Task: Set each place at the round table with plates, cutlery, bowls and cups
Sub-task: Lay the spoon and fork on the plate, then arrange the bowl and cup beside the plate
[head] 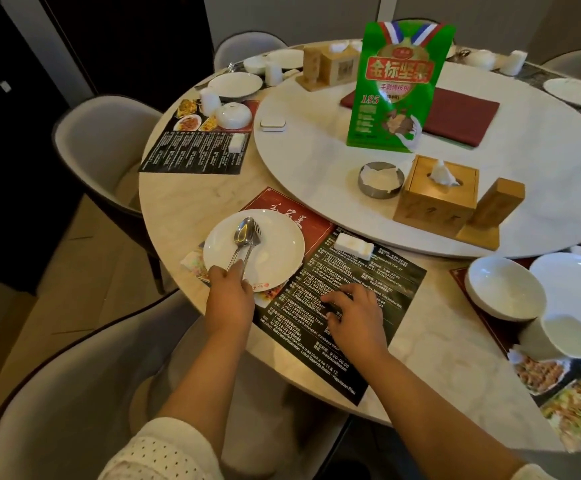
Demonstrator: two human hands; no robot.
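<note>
A white plate [275, 252] lies on the left part of the dark placemat [368, 282] in front of me. A metal spoon and fork [245, 237] lie together over the plate, heads pointing away from me. My left hand [228, 292] grips their handles at the plate's near rim. My right hand [353, 315] rests on the placemat with its fingers spread. A small white packet [353, 245] sits at the mat's far edge. To the right stand a white bowl [505, 287], a white cup [559, 336] and stacked white plates [580, 282].
A big white turntable [316, 161] carries a green sign [399, 84], a wooden tissue box [436, 197], a wooden holder [489, 213], a metal ashtray [380, 178] and a red cloth [455, 114]. Set places lie at the far left [233, 86]. Grey chairs [102, 140] ring the table.
</note>
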